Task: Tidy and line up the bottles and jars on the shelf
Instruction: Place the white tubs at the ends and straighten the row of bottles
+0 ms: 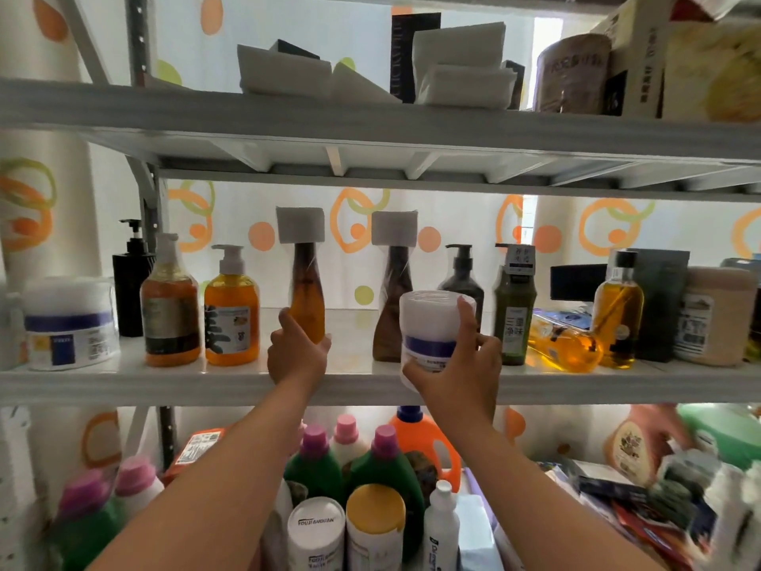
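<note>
left hand (297, 356): was wrapped round the base of the amber waisted bottle (306, 298), fingers clamped low on it; the low grip was judged to suit sliding or steadying a tall narrow bottle without tipping it
right hand (457, 370): was closed on the white jar (434, 329), thumb on one side and fingers round the other, the jar held at the front lip of the middle shelf (164, 385); whether its base was resting on the shelf could not be told
white jar, why held out front: it was seen in front of the brown waisted bottle (391, 311), probably pulled clear so that a slot could be chosen
matching jar (68, 323): a similar purple-banded white jar was seen standing at the far left end, so pairing the two there was judged likely
row state: pump bottles at left, the black pump bottle (131, 282) and two orange ones, were seen upright and close together; a gap was left on either side of the amber bottle
fallen bottle (564, 344): was seen lying on its side between the green bottle (514, 311) and the upright oil bottle (617, 311), not yet righted
progress: judged partway, the right-hand end being cluttered
risk: the bulky wrapped caps on the waisted bottles were judged to make them top-heavy
</note>
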### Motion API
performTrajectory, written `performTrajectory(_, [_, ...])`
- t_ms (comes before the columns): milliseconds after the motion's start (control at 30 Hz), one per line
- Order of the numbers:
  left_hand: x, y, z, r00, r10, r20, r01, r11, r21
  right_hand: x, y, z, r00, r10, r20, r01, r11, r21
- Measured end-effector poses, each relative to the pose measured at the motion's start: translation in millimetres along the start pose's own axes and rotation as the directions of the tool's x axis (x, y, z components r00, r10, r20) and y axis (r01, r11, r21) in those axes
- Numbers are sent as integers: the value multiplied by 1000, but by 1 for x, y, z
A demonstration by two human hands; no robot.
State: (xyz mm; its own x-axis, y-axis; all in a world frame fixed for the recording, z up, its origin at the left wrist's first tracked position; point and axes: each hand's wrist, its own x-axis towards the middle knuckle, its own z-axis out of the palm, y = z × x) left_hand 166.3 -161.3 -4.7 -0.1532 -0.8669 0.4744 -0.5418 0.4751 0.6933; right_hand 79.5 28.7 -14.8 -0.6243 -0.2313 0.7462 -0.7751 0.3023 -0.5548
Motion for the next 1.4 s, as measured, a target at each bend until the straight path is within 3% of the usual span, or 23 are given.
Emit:
performTrajectory(367, [-23, 33, 15, 993, 25, 119, -18, 998, -62, 1, 0, -1, 1000, -5, 28, 4, 1000, 6])
performTrajectory(633, [-22, 29, 10, 991, 41, 128, -33, 997, -67, 1, -1, -3, 999, 12, 37, -12, 1000, -13])
performTrajectory(700, [-21, 21, 0, 997, 54, 51, -50, 995, -83, 0, -5, -4, 999, 18, 42, -18, 1000, -3])
performTrajectory(800, [-19, 1, -21, 967, 105, -233, -138, 982, -130, -2, -13, -2, 999, 24, 41, -24, 1000, 6])
performTrajectory(867, [-12, -13, -34, 931, 72, -358, -103, 992, -67, -4, -18, 2, 999, 18, 35, -18, 1000, 4])
performTrajectory(933, [-2, -29, -46, 918, -1, -396, -23, 998, -57, -4, -22, 7, 999, 16, 37, -16, 1000, 2])
performTrajectory(1133, [29, -65, -54, 980, -94, -176, 73, 990, -121, -7, -34, 16, 998, 11, 64, -12, 1000, 6])
performTrajectory(1400, [34, -62, -46, 966, -164, -199, 155, 986, -64, -8, -38, 24, 997, -1, 80, 0, 1000, 18])
